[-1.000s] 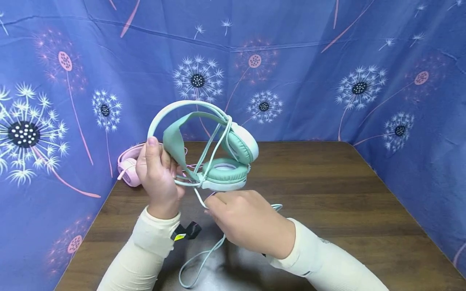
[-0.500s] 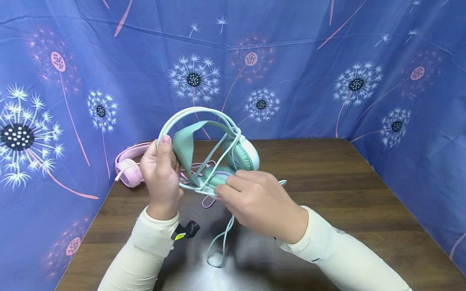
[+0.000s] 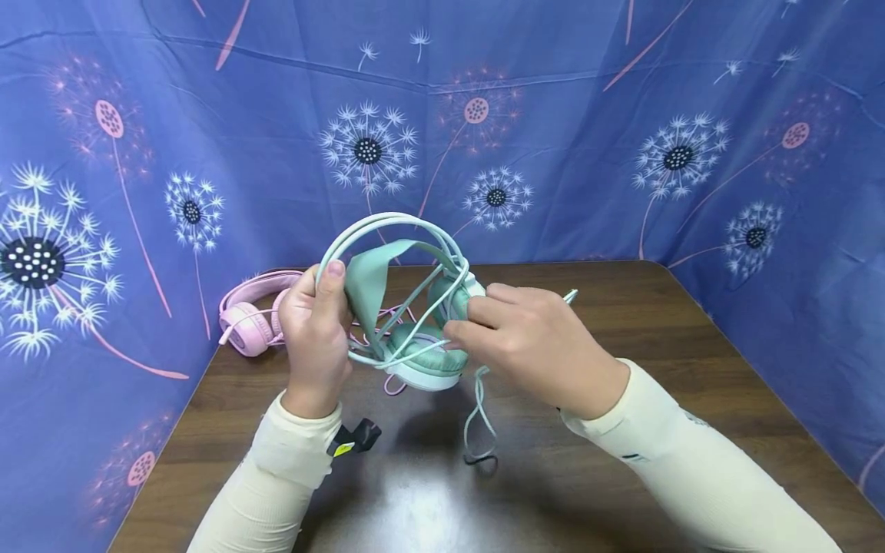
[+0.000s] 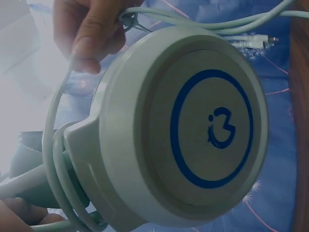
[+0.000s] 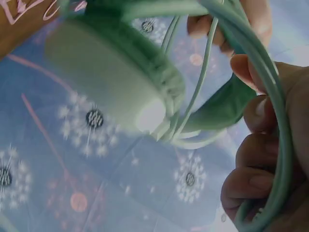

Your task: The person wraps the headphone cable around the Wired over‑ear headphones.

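My left hand [image 3: 314, 338] grips the headband of mint-green and white headphones [image 3: 429, 376], thumb up along the inner strap. They are held up over the table, ear pads facing up and to the left. Their mint cable [image 3: 415, 326] is wound around the headband and ear cups. My right hand [image 3: 532, 346] pinches the cable beside the cups, and a bundled loop of cable [image 5: 280, 130] runs across its curled fingers in the right wrist view. Another loop hangs below that hand. In the left wrist view, an ear cup [image 4: 212, 130] with a blue ring fills the middle, near two plugs [image 4: 253, 42].
Pink headphones [image 3: 252, 326] with a pink cable lie at the table's back left, partly behind my left hand. The brown wooden table [image 3: 657, 369] is enclosed by blue dandelion-print cloth [image 3: 574, 169]. A black piece [image 3: 356, 438] juts from my left wrist.
My right hand has moved right and upward, drawing a strand of cable away from the cups. The mint headphones have shifted slightly right and down, with my left hand still gripping them.
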The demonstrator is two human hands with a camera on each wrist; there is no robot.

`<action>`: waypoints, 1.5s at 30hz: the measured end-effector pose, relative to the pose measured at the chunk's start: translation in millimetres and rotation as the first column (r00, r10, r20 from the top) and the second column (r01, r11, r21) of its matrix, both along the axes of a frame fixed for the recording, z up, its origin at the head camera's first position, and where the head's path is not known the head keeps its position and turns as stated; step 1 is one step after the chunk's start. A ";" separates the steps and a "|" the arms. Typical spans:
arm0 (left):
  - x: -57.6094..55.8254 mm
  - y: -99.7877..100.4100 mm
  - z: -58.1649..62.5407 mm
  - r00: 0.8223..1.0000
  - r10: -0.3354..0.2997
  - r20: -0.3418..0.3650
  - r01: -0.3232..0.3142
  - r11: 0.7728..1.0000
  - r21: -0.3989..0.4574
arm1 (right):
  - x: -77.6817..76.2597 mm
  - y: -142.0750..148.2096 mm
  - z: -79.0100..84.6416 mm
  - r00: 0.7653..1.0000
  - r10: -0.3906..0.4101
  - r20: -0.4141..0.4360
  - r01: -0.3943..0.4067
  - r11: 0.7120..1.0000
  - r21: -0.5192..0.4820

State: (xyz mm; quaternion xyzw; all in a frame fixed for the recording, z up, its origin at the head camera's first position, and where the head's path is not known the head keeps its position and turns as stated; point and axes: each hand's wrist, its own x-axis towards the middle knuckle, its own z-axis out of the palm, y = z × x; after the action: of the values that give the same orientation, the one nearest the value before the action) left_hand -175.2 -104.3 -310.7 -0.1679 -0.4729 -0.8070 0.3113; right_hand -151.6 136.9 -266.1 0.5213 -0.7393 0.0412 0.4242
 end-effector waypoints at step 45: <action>21.3 -17.0 12.5 0.876 -0.481 0.026 0.481 0.877 0.000 | -66.3 78.3 -11.8 0.962 0.022 0.272 0.048 0.968 -0.248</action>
State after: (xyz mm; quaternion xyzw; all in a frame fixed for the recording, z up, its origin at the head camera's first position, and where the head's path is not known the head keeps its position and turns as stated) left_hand -153.9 -121.3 -298.2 -0.2710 -0.4230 -0.8595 0.0947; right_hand -217.9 215.2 -278.0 0.4474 -0.7829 0.2033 0.3816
